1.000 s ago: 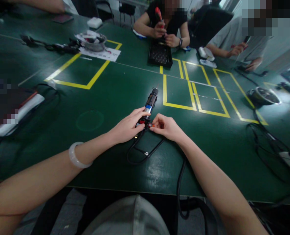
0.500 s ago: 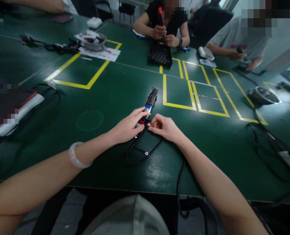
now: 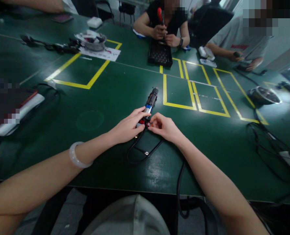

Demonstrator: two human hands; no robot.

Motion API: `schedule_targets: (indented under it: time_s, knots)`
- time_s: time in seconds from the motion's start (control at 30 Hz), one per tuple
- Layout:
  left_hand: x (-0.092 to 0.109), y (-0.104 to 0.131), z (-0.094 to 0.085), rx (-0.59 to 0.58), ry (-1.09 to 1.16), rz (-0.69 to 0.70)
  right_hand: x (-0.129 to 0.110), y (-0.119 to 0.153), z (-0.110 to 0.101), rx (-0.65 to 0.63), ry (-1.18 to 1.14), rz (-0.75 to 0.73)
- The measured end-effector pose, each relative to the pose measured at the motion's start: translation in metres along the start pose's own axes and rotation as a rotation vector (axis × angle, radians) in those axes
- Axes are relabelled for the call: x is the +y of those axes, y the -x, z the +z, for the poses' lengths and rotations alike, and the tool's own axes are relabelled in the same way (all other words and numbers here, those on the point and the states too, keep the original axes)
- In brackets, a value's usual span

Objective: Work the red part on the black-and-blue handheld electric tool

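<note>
A slim electric screwdriver, its housing apparently opened, lies on the green table in front of me. It has a black nose, a silver-and-blue motor section and small red parts at its near end. My left hand holds it from the left, fingers across the body and thumb by the near end. At that same end, my right hand is closed in a pinch at a small orange part, mostly hidden by the fingertips. A black cable loops on the table below both hands, with a small white ring along it.
Yellow tape rectangles mark the table. A metal bowl stands on paper at the back left. Opposite, a person holds a red-handled tool above a black tray. Another bowl and cables lie right.
My right fingertips have shifted very slightly at the orange part. My left hand and the screwdriver stay in place. Across the table, the person's red-handled tool has tilted a little.
</note>
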State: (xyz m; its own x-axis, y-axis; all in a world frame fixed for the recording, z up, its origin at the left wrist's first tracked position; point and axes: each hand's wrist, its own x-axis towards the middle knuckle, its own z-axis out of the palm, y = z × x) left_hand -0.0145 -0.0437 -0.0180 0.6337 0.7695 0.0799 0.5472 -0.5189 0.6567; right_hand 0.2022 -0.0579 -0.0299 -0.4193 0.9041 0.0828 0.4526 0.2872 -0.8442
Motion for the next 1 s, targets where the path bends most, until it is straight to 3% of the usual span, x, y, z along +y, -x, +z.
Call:
schedule_targets:
  time_s: [0.53,0.73,1.0]
  knots:
    - [-0.001,0.001,0.003,-0.024,-0.024,-0.029,0.003,0.001,0.001,-0.008,-0.083,-0.053]
    - [0.004,-0.001,0.006,-0.049,-0.13,-0.049,0.006,0.001,0.001,0.017,-0.145,-0.053]
    - [0.009,-0.016,0.012,0.006,-0.332,-0.074,0.011,0.0,0.0,0.016,-0.182,-0.051]
